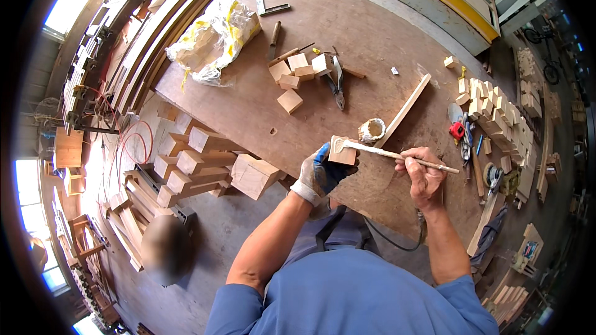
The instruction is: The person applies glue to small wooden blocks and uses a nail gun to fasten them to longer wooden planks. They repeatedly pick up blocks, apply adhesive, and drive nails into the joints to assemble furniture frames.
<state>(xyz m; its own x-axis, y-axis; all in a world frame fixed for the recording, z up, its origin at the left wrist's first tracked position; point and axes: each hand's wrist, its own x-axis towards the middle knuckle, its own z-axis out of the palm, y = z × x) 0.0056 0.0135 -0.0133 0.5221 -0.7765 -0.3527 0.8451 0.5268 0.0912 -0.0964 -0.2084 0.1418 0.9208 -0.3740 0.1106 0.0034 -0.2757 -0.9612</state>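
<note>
My gloved left hand (318,170) is closed round a small wooden block (342,154), holding it up near the table's front edge. Bare and pinched shut, my right hand (423,177) grips the thin wooden handle of a brush (397,156). The brush's whitish end reaches left and touches the block's face, where a pale smear of what looks like glue shows. Just beyond the block stands a small round pot (372,129) with a crusted white rim. A long wooden strip (405,110) lies beside the pot, slanting away to the right.
Several wooden blocks (290,100), pliers (339,84) and a chisel (274,40) lie farther back. A plastic bag (214,40) and metal square (266,1) sit beyond. Stacked blocks (496,115) and a red tape measure (457,130) are at right. Thick timbers (254,175) stand off the left edge.
</note>
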